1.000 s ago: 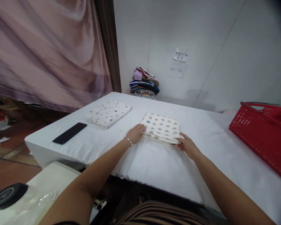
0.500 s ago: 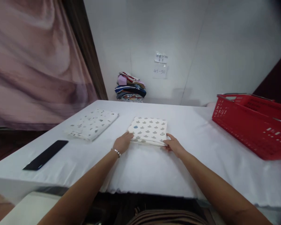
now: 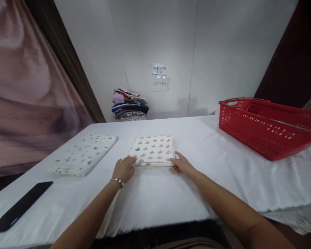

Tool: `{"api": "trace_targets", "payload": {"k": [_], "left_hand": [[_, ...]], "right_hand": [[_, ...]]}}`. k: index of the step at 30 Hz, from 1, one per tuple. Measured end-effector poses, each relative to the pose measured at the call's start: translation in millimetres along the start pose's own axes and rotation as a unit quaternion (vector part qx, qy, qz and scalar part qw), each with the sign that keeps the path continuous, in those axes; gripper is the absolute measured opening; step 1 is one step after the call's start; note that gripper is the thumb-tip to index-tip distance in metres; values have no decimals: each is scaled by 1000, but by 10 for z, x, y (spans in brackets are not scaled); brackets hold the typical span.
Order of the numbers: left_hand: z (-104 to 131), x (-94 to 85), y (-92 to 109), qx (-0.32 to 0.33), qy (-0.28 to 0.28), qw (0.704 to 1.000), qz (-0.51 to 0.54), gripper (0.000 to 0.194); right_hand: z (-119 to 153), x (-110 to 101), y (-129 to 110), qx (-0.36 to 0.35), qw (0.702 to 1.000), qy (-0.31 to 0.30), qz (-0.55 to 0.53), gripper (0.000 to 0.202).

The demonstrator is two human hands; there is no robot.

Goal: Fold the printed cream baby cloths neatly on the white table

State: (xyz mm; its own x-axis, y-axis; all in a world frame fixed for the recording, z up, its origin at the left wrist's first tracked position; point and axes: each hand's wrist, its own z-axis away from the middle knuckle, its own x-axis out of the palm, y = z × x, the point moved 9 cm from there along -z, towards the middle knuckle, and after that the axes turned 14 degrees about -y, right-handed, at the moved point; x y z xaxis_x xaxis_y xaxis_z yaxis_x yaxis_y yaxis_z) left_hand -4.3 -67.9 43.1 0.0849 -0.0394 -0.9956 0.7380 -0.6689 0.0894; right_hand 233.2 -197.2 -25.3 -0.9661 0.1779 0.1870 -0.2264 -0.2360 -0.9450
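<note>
A folded white cloth (image 3: 152, 149) with grey cloud-like prints and one blue print lies flat on the white-covered table (image 3: 155, 200). At its near left corner, my left hand (image 3: 124, 168), with a bracelet at the wrist, pinches the edge. My right hand (image 3: 181, 163) grips the near right corner, its thumb over the top and its other fingers low at the side. Further left lies a second folded white cloth (image 3: 86, 154) with small grey prints, which neither hand touches.
To the right stands a red plastic basket (image 3: 259, 131) with metal handles. A long black flat object (image 3: 20, 206) lies at the left front. Stacked folded fabrics (image 3: 131, 104) are by the wall, under paper notes (image 3: 160, 83). A pink curtain (image 3: 28, 86) hangs on the left.
My view has turned right and tilted, so the table things appear further left and more of the basket shows. Both hands stay at the near corners of the folded cloth.
</note>
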Motion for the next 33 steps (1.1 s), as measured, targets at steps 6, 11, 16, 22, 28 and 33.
{"api": "trace_targets", "payload": {"k": [6, 11, 16, 22, 28, 33], "left_hand": [[-161, -54, 892, 162, 31, 986, 41, 25], [-346, 56, 1538, 251, 14, 967, 36, 24], [-460, 64, 1577, 233, -21, 972, 34, 20], [-371, -81, 1538, 191, 52, 978, 73, 22], [-299, 106, 1723, 231, -5, 972, -40, 20], [-277, 88, 1748, 229, -10, 970, -81, 19]], "right_hand": [[101, 11, 58, 1, 995, -5, -98, 50], [143, 30, 84, -18, 992, -21, -120, 20], [144, 39, 77, -25, 993, -20, -111, 11], [93, 112, 56, -27, 992, -36, -116, 8], [94, 119, 65, -31, 992, -46, -113, 11], [112, 96, 72, -36, 990, -35, -131, 12]]}}
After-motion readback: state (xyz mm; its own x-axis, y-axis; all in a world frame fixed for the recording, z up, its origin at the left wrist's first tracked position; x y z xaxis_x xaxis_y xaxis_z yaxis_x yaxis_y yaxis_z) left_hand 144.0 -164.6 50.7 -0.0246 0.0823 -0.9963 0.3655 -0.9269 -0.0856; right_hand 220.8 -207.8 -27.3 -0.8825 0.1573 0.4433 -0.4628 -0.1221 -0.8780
